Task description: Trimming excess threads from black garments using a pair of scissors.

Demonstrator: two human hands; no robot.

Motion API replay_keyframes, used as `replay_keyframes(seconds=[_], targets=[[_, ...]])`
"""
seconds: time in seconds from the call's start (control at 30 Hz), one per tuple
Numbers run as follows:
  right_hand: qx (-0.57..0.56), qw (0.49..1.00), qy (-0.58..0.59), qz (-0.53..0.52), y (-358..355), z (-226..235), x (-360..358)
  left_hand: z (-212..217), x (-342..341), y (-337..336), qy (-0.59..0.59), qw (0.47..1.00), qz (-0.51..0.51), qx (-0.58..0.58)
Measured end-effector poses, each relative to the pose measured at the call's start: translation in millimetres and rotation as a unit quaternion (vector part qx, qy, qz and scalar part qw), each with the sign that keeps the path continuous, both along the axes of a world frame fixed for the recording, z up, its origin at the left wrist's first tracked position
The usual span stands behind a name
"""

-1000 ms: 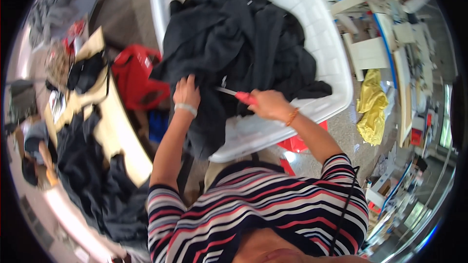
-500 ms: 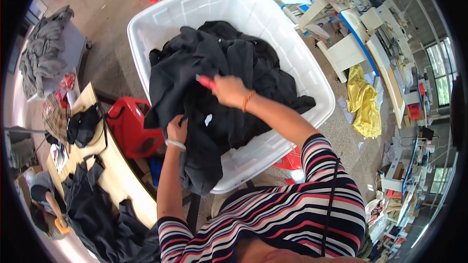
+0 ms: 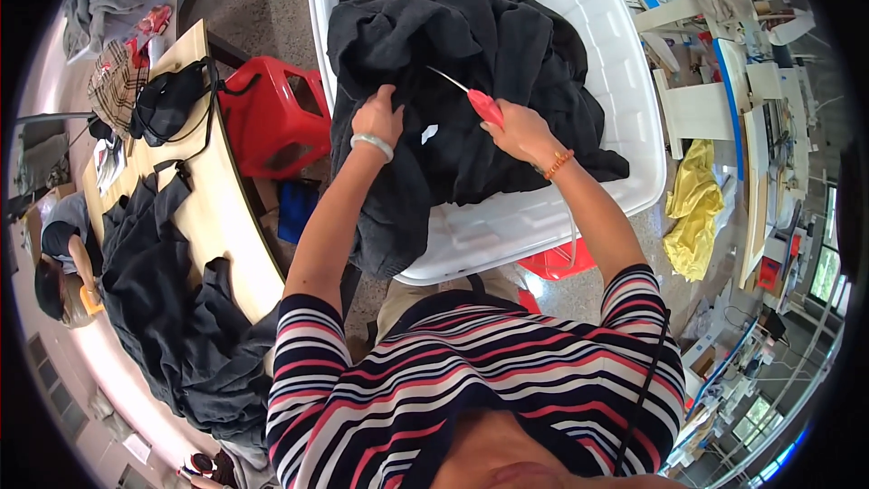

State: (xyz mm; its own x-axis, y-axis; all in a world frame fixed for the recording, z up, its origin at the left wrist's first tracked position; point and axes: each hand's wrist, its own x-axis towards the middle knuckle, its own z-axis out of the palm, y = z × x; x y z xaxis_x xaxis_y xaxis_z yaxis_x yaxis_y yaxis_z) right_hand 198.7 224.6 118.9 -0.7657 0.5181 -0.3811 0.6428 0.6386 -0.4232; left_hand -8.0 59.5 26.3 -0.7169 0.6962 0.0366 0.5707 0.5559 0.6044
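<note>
A heap of black garments (image 3: 444,14) lies in a large white plastic tub (image 3: 507,235) before me. My left hand (image 3: 378,119) is closed on a black garment (image 3: 391,208) whose lower part hangs over the tub's near left edge. In my right hand (image 3: 525,134), closed around its handle, is a red-handled tool (image 3: 486,109) with a thin, pointed metal end. That point is directed up and left over the dark cloth, near my left hand; whether it touches the cloth I cannot tell. A small white tag (image 3: 429,134) shows on the fabric between my hands.
Left of the tub stand a red plastic stool (image 3: 272,140) and a wooden table (image 3: 217,244) with black garments and a black bag (image 3: 170,107). A person (image 3: 68,254) is at the table's far left. Yellow cloth (image 3: 695,217) lies at the right, near sewing workstations.
My view has shifted, so the tub sits higher in it. My right hand has drawn back toward me and right with the red-handled tool. The left hand keeps to the same garment.
</note>
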Motion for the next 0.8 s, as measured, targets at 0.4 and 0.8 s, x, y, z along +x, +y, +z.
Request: replay_keyframes(seconds=[0.4, 0.8], targets=[[-0.043, 0.994, -0.010, 0.102, -42, 54, 27, -47, -53, -16, -0.514, 0.845, 0.037, 0.140], [-0.108, 0.973, -0.072, 0.192, -97, 62, 40, 0, 56, -190, -0.170, 0.966, 0.155, 0.122]])
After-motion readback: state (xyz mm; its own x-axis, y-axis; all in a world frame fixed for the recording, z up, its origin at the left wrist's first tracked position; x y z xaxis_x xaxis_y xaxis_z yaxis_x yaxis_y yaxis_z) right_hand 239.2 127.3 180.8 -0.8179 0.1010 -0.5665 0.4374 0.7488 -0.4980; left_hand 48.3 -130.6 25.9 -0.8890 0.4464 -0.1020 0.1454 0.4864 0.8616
